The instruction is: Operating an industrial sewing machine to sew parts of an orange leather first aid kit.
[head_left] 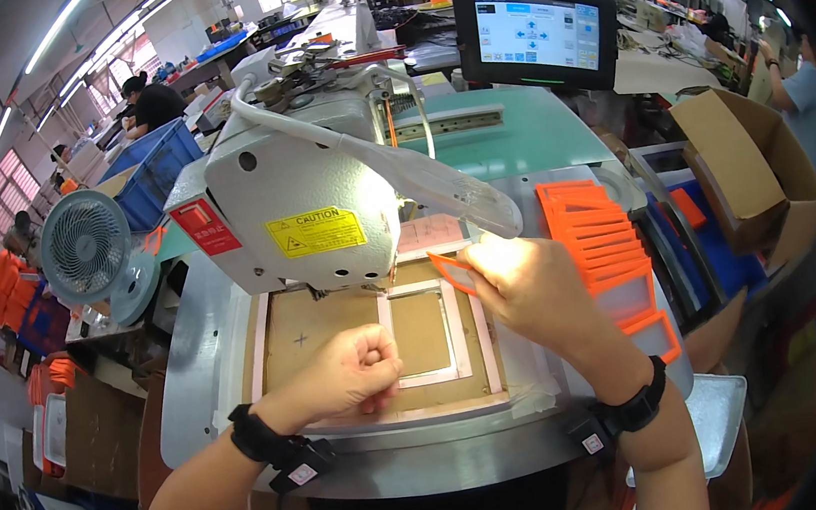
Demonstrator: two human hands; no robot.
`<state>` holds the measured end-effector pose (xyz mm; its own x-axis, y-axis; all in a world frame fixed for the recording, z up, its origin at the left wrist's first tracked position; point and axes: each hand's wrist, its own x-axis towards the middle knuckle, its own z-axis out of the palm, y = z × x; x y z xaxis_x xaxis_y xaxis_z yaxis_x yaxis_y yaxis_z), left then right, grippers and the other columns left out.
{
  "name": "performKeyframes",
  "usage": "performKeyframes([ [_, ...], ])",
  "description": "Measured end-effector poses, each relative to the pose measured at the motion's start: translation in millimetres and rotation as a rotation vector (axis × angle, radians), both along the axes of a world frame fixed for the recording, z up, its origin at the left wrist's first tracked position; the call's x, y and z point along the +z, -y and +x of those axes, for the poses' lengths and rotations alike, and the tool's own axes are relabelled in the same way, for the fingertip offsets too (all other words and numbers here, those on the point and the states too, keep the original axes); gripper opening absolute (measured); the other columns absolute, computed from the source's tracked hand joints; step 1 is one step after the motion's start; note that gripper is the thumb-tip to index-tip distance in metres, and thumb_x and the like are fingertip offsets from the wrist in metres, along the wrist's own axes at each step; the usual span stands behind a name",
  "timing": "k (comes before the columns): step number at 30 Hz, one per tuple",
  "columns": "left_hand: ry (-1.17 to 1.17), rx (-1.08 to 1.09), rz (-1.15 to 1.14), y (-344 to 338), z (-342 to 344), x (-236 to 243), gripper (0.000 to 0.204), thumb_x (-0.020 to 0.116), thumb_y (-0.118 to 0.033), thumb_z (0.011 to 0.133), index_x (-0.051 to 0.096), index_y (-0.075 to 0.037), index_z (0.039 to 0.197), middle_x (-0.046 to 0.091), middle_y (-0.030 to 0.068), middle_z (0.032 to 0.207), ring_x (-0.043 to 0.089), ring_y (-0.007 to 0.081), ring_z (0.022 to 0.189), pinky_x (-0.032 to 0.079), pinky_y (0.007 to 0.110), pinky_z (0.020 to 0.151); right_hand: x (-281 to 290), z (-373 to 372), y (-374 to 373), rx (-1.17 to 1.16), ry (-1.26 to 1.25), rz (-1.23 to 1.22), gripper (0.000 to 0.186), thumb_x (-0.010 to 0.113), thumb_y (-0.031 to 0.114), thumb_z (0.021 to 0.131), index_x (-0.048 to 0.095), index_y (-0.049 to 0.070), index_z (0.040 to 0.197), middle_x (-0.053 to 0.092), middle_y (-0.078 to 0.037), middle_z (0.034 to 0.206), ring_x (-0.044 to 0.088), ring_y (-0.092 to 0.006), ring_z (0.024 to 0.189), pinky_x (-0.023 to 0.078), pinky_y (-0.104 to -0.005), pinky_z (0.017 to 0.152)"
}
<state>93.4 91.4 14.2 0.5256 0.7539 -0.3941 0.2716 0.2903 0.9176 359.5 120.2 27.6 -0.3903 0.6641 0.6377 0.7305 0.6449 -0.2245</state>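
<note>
The left hand (360,366) is curled into a loose fist, knuckles up, resting on the brown template board (320,325) of the sewing station; nothing shows inside its fingers. Just to its right, touching or nearly touching the knuckles, lies the pale rectangular frame (456,325) set into the board.

The right hand (521,277) is pressed together at the fingertips, pinching a thin orange-edged clear pocket piece (452,272) by its edge. The piece sticks out to the left of the fingers and tilts down over the upper right corner of the pale frame, just beyond the left hand. Whether it touches the frame cannot be told.

Directly beyond both hands stands the head of the white industrial sewing machine (311,196), with a yellow warning label and a clear plastic guard (440,186) slanting down toward the right hand. To the right of the right hand, close beside the wrist, a fanned stack of orange-edged pockets (597,233) lies on the metal table (207,348). Farther beyond that hand is a touchscreen panel (534,34), and well to its right an open cardboard box (745,161). Left of the left hand, past the table edge, sits a small grey fan (85,246).
</note>
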Motion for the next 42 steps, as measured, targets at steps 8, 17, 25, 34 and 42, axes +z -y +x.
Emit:
performKeyframes([
  [8,-0.588,-0.108,0.194,15,-75,43,0.011,0.062,-0.009,0.092,0.064,-0.002,0.101,0.061,0.0037,0.074,0.059,0.0143,0.061,0.047,0.026,0.054,1,-5,5,0.058,0.023,-0.03,0.016,0.068,0.013,0.087,0.07,0.008,0.102,0.067,-0.01,0.084,0.066,-0.0295,0.07,0.053,-0.0377,0.06],
  [17,-1.173,-0.192,1.037,28,-80,42,0.027,0.064,-0.005,0.083,0.068,-0.003,0.109,0.065,0.0152,0.119,0.058,0.0358,0.116,0.05,0.042,0.094,-13,-39,23,0.182,0.107,-0.065,0.013,0.067,0.008,0.08,0.059,0.005,0.089,0.059,-0.009,0.076,0.065,-0.0271,0.065,0.053,-0.0371,0.054],
  [25,-0.551,-0.412,0.999,-1,-34,8,0.043,0.055,-0.004,0.089,0.058,0.002,0.131,0.056,0.0198,0.137,0.057,0.0358,0.121,0.047,0.041,0.102,-19,-46,24,0.367,0.233,-0.298,0.049,0.082,0.027,0.073,0.065,0.004,0.113,0.063,-0.011,0.098,0.064,-0.0279,0.09,0.052,-0.0425,0.081],
  [34,-0.607,-0.486,1.012,-30,-29,3,0.049,0.055,-0.005,0.088,0.054,0.001,0.136,0.048,0.0193,0.147,0.053,0.0368,0.128,0.046,0.043,0.106,-6,-23,15,0.221,0.374,-0.355,0.064,0.084,0.023,0.07,0.062,-0.005,0.123,0.06,-0.018,0.132,0.057,-0.0335,0.122,0.042,-0.0482,0.108],
  [42,-0.511,-0.471,1.148,-29,-40,-15,0.051,0.06,-0.013,0.09,0.053,-0.004,0.14,0.044,0.0173,0.15,0.045,0.0349,0.135,0.04,0.047,0.111,-7,-29,14,0.172,0.443,-0.384,0.067,0.082,0.03,0.074,0.061,-0.001,0.129,0.06,-0.016,0.134,0.054,-0.0302,0.13,0.035,-0.0535,0.114],
])
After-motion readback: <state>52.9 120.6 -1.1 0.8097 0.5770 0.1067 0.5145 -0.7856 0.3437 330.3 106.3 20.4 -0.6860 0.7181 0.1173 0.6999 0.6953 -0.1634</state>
